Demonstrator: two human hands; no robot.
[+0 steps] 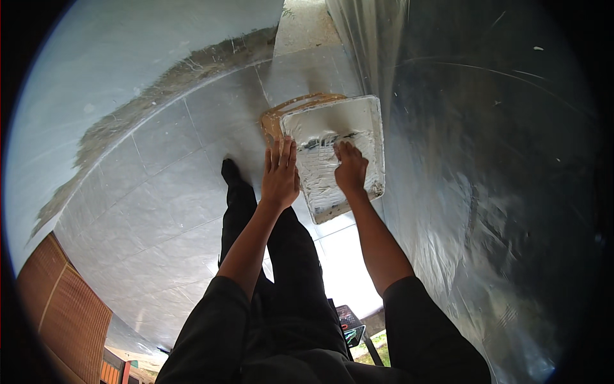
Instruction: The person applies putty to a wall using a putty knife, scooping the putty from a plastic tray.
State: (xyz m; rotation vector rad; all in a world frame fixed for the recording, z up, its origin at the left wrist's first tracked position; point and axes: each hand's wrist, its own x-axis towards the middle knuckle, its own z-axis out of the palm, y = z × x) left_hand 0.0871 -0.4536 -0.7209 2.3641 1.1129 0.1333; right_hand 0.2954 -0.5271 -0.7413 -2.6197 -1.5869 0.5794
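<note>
A white paint tray [375, 137], its ribbed inside smeared with thick white paint, sits in front of me on a brown stool [272, 118]. At the tray's left rim lies my left hand [280, 176], fingers stretched out and close together, holding nothing that I can see. My right hand [351, 168] is closed above the painted middle of the tray. Whatever its fingers hold is hidden. Dark patches show through the paint just beyond that hand.
Grey tiles cover the floor [173, 211]. A pale wall [83, 83] with a rough grey strip along its foot curves round the left. Clear plastic sheeting [448, 192] hangs on the right. Behind me stand a dark stand [348, 317] and a brown ribbed panel [70, 307].
</note>
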